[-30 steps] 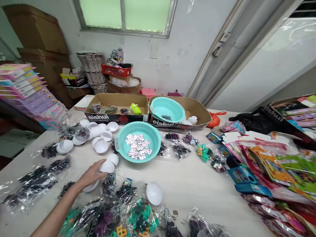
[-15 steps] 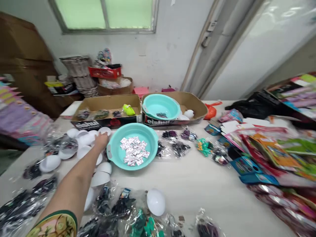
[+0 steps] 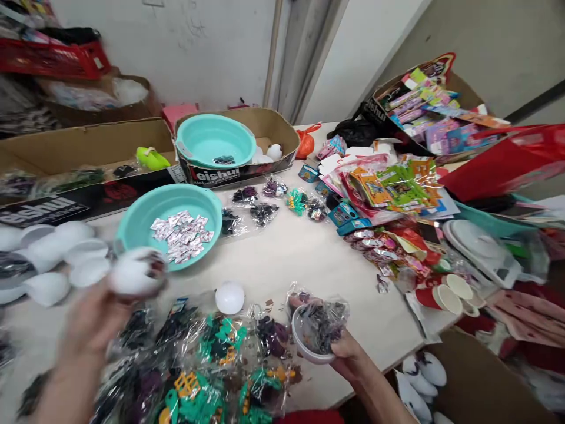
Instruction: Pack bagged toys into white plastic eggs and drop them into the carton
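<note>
White shell (image 3: 138, 272) gripped in the blurred left hand (image 3: 95, 318); right hand (image 3: 346, 348) clasping a white bowl (image 3: 314, 354), a clear bag of dark pieces (image 3: 327, 318) at its mouth.

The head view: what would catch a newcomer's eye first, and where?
A newcomer would probably notice first the turquoise basin of small packets left of centre, with a second turquoise basin behind it, at an open carton. Nearer, the left hand holds a blurred white round object, and the right hand holds a white bowl with a clear bag at its mouth. Colourful packages lie heaped further right.
</note>
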{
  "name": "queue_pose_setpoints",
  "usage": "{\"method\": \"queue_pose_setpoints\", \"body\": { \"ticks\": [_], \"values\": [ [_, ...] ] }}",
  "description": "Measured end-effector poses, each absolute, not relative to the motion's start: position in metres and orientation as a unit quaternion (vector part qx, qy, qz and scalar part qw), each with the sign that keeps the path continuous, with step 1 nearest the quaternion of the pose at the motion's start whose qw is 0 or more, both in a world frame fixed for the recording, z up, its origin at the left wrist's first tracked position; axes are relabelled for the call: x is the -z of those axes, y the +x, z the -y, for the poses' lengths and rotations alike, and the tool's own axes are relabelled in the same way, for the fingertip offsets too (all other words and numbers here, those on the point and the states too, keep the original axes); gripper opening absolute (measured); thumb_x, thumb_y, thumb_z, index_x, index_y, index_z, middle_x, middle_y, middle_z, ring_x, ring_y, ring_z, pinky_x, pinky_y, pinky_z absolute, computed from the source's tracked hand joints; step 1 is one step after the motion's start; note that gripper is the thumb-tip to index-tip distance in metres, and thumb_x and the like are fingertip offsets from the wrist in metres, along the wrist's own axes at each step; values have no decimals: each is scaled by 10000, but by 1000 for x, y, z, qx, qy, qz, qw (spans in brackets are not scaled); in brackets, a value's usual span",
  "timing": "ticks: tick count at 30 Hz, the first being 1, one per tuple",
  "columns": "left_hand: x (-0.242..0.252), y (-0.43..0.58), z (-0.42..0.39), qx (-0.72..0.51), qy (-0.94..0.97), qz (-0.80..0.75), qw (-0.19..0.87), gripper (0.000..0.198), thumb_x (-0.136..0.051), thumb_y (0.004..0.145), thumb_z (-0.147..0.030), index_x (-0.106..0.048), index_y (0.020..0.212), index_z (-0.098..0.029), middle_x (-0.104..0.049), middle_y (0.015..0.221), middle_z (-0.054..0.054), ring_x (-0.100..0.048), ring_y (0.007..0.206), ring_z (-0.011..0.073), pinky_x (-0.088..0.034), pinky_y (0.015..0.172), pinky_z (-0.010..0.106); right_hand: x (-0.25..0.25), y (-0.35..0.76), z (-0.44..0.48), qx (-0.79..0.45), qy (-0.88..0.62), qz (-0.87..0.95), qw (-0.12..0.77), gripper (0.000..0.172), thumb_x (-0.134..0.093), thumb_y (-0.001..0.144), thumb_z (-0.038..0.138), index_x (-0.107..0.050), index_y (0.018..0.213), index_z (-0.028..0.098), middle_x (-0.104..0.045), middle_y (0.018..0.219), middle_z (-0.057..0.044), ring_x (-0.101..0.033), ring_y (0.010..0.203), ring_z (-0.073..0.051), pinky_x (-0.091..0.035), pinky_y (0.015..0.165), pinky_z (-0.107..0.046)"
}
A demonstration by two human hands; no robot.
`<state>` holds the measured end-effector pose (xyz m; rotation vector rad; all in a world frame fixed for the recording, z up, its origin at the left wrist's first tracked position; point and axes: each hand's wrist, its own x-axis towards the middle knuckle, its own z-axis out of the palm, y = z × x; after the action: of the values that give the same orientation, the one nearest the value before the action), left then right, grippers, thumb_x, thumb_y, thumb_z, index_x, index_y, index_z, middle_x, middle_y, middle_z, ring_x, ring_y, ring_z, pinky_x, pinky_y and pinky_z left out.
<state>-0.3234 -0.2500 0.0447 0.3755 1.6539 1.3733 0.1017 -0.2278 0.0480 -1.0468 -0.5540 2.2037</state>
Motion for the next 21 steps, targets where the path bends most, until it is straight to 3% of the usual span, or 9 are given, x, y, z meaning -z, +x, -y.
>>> {"method": "queue_pose_setpoints", "body": {
  "ticks": [2,5,8,12,15,17,21],
  "values": [
    [-39,-250,272,-542,38,-577,610,510,-728,639,-500,-625,1059,-229,-676,1147,34,-596,1103,293,-554,851,415,-54,88,232,-882,-337,199,262,786,-878,395,345,-564,1114,307,-389,1470,-97,-617,1044,-353,-498,814,-459],
    [-20,-158,280,-501,-2,-478,722,508,-791,609,-344,-627,1064,-187,-683,1088,82,-640,1021,259,-546,853,356,-62,78,241,-924,-263,195,196,781,-895,356,370,-538,1047,299,-587,1243,-91,-641,965,-347,-492,771,-432],
    [-12,-118,277,-509,2,-476,718,464,-776,660,-426,-617,1011,-167,-671,980,83,-662,868,203,-550,752,294,-69,84,246,-926,-251,219,180,770,-885,357,360,-506,1022,276,-660,953,-62,-635,886,-299,-475,702,-355],
    [-34,-114,278,-476,115,-537,687,656,-509,780,-705,-533,1233,-231,-584,1155,113,-635,906,228,-546,653,322,-74,105,243,-887,-285,313,186,770,-861,361,219,-508,1046,243,-644,922,-27,-592,793,-208,-422,662,-276],
    [-59,-113,275,-419,357,-521,652,807,-773,623,-551,-484,1332,-297,-436,1388,92,-505,1188,289,-492,909,388,-74,120,243,-880,-279,331,196,738,-848,385,210,-522,1047,233,-643,927,-22,-587,803,-198,-409,672,-267],
    [-71,-106,269,-379,476,-483,629,835,-861,541,-386,-527,1300,-284,-419,1405,74,-441,1252,287,-418,1008,369,-74,129,247,-888,-266,301,223,717,-842,391,265,-536,1039,231,-651,948,-34,-597,844,-223,-428,709,-291],
    [-74,-78,259,-312,457,-435,710,732,-815,617,-300,-485,1269,-250,-597,1046,26,-579,901,170,-480,770,268,-78,147,260,-899,-246,257,255,699,-826,414,319,-564,1056,233,-664,961,-37,-609,820,-210,-450,719,-297]
  ]
}}
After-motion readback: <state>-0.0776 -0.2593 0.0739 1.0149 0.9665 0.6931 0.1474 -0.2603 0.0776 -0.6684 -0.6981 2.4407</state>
